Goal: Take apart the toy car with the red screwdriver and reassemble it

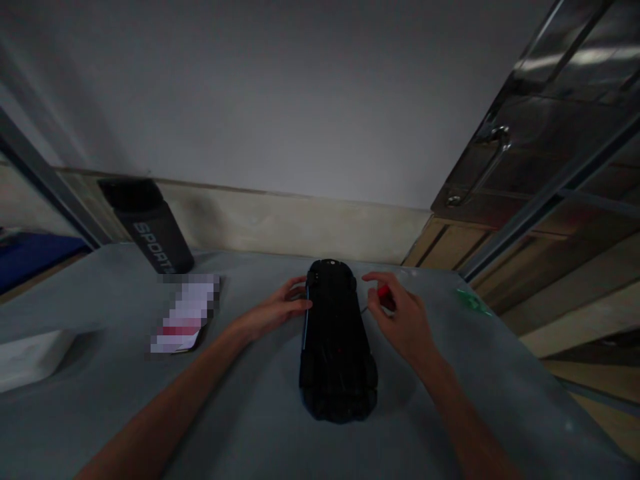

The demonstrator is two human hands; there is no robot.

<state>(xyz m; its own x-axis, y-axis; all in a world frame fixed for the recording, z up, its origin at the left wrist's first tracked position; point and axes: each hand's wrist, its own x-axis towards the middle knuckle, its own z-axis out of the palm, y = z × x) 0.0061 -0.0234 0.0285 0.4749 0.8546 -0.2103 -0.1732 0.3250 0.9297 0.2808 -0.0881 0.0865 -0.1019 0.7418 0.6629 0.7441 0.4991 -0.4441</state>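
Note:
A toy car [336, 333] lies upside down on the grey table, its black underside facing up and a blue edge showing along its left side. My left hand [280, 307] holds the car's left side, thumb and fingertips against the edge near the far wheel. Over on the right, my right hand [400, 313] is closed on a small screwdriver [384, 293] with a red handle. Its thin shaft points left toward the car's right side; whether the tip touches the car I cannot tell. My right index finger is extended, apart from the handle.
A dark bottle [155, 230] marked SPORT stands at the back left. Near it lies a phone-like flat object [187, 313], blurred out. A white case [35, 357] sits at the left edge, and a green scrap [474, 302] at the right. Behind the table [260, 413] rises a wall [280, 100].

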